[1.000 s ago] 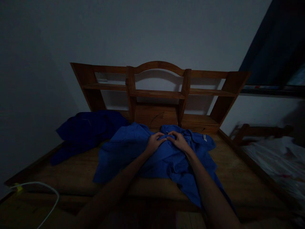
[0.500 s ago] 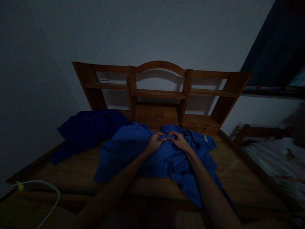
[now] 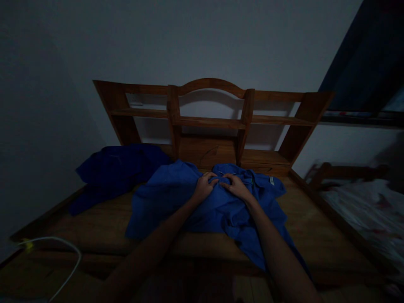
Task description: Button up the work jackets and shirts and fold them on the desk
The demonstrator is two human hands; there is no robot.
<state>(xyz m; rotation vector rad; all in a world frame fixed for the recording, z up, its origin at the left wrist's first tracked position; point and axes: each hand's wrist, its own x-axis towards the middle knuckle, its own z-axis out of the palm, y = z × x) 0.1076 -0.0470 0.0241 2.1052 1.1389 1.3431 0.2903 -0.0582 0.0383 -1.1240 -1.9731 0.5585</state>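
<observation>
Working the front of a blue shirt (image 3: 176,198) with both hands at mid-frame, on the bare wooden bed (image 3: 94,223).
My left hand (image 3: 205,185) and right hand (image 3: 236,186) meet fingertip to fingertip, each pinching cloth just below the collar. I judge it early going: the shirt lies rumpled and unfolded, one end drooping over the bed's near edge, and the darker blue garment (image 3: 116,168) at middle left sits heaped, untouched.

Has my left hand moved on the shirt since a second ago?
No. The left hand stays on the blue shirt, at the same spot below the wooden headboard arch; only the view shifted slightly.
</observation>
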